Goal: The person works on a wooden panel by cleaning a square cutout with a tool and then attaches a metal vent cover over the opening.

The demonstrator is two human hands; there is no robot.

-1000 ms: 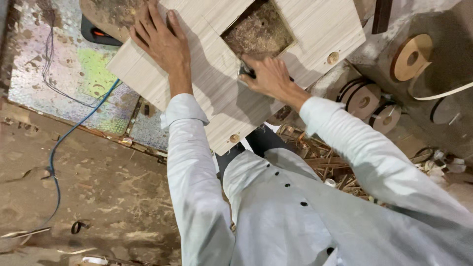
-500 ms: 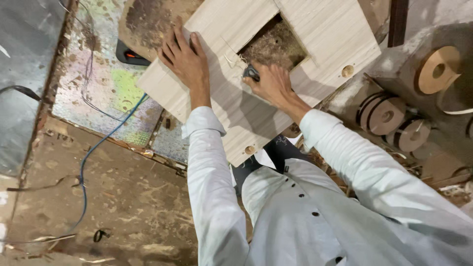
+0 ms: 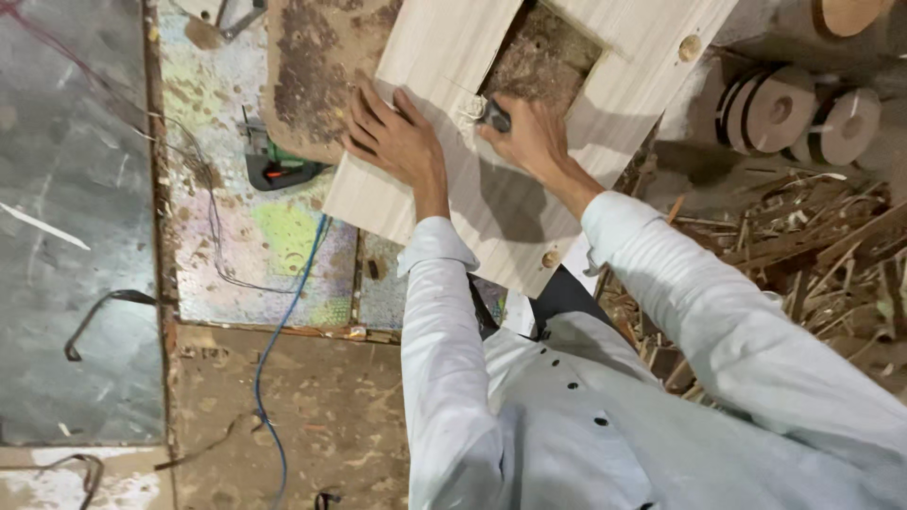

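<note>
Board (image 3: 491, 203), pale and striped with a square cutout, is lying tilted across a sawdust-covered bench, and the left hand (image 3: 395, 142) is pressing flat on it with fingers spread open. At the cutout's near edge the right hand (image 3: 529, 137) is closing around a small dark tool (image 3: 493, 115), wrist bent and white sleeve running back toward the body. Beside the board a green power tool (image 3: 274, 168) is sitting on a shiny sheet, and round wooden discs (image 3: 770, 109) are standing to the right.
</note>
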